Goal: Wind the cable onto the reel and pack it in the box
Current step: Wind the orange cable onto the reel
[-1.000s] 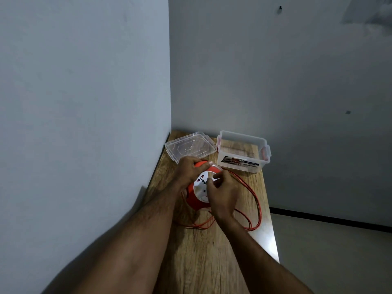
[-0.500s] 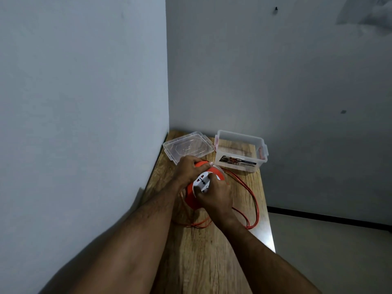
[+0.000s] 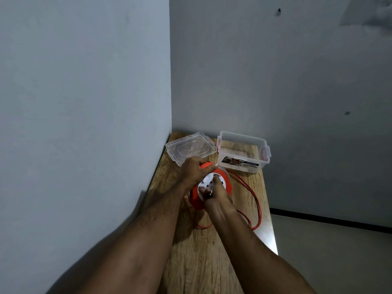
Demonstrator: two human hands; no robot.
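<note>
An orange cable reel (image 3: 196,201) with a white socket face (image 3: 206,181) stands on the wooden table (image 3: 201,262). My left hand (image 3: 192,170) grips the reel's orange handle at the top. My right hand (image 3: 216,198) lies over the white face with its fingers curled on it, hiding the lower part. Loose orange cable (image 3: 257,205) loops over the table to the right of the reel and back under my right wrist. A clear plastic box (image 3: 244,154) stands open behind the reel.
The box's clear lid (image 3: 191,148) lies flat at the back left, against the corner. Walls close the table's left and far sides. The table's right edge drops to the floor (image 3: 328,251) just beyond the cable loop.
My right hand has turned on the white face, shifting toward its lower right. The left hand stays on the handle. The cable loop looks much the same.
</note>
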